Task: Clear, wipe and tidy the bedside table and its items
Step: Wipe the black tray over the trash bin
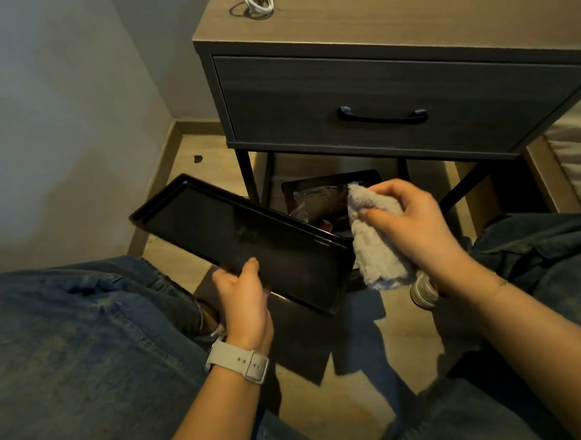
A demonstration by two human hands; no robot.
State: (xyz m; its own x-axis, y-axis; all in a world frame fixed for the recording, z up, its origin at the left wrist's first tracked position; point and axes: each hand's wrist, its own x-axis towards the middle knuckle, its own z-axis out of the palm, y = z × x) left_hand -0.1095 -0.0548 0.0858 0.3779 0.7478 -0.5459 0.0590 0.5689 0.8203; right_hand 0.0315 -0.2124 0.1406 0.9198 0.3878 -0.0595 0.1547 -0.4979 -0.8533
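Note:
My left hand grips the near edge of a flat black tray, thumb on its inner face. The tray is tilted, its right end over a black bin. My right hand holds a grey wiping cloth just right of the tray's right end. The bedside table stands ahead, its dark drawer closed. A coiled white cable lies on the tabletop's left rear part.
The bin sits on the floor under the table between its black legs and holds crumpled wrappers. My jean-clad knees frame the lower view. A grey wall is at left, a bed edge at right, a dark speck on the floor.

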